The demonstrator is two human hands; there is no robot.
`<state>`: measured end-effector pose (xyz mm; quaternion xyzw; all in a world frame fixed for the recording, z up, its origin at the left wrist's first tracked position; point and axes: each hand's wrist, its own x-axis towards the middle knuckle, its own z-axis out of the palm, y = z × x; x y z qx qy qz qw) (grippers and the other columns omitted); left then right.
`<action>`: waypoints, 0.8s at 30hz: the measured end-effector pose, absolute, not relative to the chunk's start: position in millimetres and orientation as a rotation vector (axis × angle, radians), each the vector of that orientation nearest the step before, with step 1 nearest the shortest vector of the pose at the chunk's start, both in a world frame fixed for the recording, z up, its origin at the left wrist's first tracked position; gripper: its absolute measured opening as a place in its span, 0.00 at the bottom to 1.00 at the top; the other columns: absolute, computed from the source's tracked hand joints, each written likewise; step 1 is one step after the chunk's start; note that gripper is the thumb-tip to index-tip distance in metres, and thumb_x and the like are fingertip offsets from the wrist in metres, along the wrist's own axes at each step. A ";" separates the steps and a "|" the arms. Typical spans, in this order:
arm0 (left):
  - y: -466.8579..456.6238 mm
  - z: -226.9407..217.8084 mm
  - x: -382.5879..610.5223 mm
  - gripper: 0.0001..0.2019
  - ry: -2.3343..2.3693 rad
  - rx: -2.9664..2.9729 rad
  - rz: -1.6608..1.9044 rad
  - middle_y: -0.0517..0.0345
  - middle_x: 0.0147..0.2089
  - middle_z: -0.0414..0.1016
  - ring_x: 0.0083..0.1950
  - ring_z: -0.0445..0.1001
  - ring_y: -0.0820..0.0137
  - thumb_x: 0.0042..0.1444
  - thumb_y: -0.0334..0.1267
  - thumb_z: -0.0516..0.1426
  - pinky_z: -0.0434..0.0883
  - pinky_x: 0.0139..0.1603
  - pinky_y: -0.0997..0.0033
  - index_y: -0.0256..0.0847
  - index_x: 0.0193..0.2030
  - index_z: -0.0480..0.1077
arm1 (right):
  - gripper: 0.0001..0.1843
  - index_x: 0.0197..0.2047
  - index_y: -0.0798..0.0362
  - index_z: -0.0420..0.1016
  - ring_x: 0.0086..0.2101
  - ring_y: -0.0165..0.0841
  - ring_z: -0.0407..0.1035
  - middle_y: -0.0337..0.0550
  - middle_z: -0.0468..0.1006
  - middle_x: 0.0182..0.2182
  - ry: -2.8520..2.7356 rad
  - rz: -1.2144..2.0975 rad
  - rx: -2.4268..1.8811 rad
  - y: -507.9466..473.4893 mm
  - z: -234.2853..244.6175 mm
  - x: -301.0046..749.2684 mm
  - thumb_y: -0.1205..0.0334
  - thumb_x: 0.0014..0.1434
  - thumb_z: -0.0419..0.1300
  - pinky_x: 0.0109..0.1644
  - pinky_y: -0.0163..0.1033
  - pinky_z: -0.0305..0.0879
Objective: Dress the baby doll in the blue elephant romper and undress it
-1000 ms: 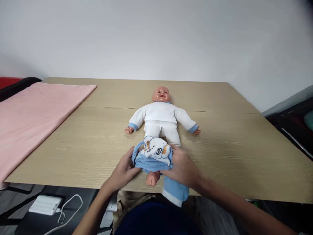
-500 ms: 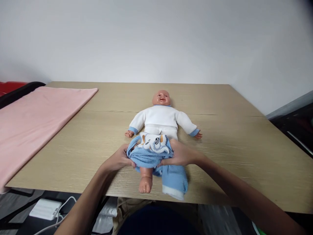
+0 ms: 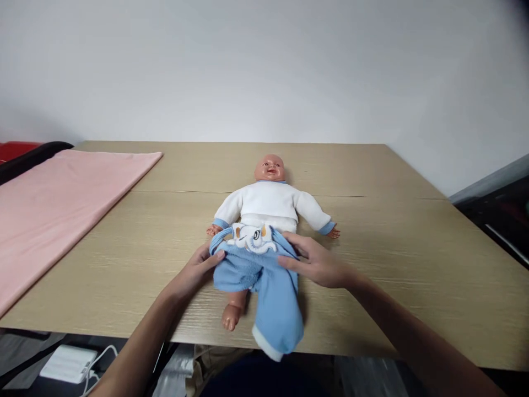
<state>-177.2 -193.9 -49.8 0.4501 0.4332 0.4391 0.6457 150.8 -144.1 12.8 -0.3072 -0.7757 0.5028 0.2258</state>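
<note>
A baby doll in a white top lies on its back on the wooden table, head away from me. Blue fleece trousers with an elephant picture at the waist cover its hips and legs; one bare foot sticks out at the left leg. My left hand pinches the trousers' left side near the waist. On the right side of the waistband rests my right hand, its fingers closed on the fabric.
A pink cloth is spread over the table's left part. A white power adapter with a cable lies on the floor at the lower left. Dark furniture stands at the right beyond the table's edge.
Both hands have pulled the blue trousers up the doll's legs from the shins to its waist. The doll's left foot has come out of the trouser leg.
</note>
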 end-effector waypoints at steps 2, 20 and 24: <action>-192.6 -46.7 -177.7 0.24 0.988 1.049 1.024 0.48 0.52 0.83 0.54 0.81 0.56 0.67 0.60 0.67 0.76 0.59 0.59 0.42 0.57 0.77 | 0.28 0.66 0.49 0.75 0.58 0.43 0.78 0.47 0.83 0.55 -1.937 1.625 -0.803 -143.3 3.7 167.3 0.40 0.74 0.65 0.65 0.49 0.75; -150.8 48.0 -112.4 0.21 0.830 2.117 0.475 0.53 0.49 0.81 0.54 0.77 0.54 0.61 0.55 0.73 0.72 0.61 0.57 0.46 0.54 0.82 | 0.23 0.54 0.51 0.80 0.41 0.36 0.73 0.40 0.80 0.42 -2.354 1.373 -0.946 -156.2 45.5 180.4 0.41 0.69 0.71 0.46 0.39 0.71; -143.4 43.7 -112.4 0.12 0.679 1.901 0.595 0.52 0.50 0.78 0.52 0.76 0.60 0.74 0.49 0.62 0.73 0.55 0.63 0.43 0.51 0.75 | 0.21 0.55 0.49 0.83 0.54 0.42 0.74 0.46 0.80 0.55 -2.387 1.345 -0.785 -166.8 45.3 196.1 0.42 0.71 0.70 0.61 0.44 0.71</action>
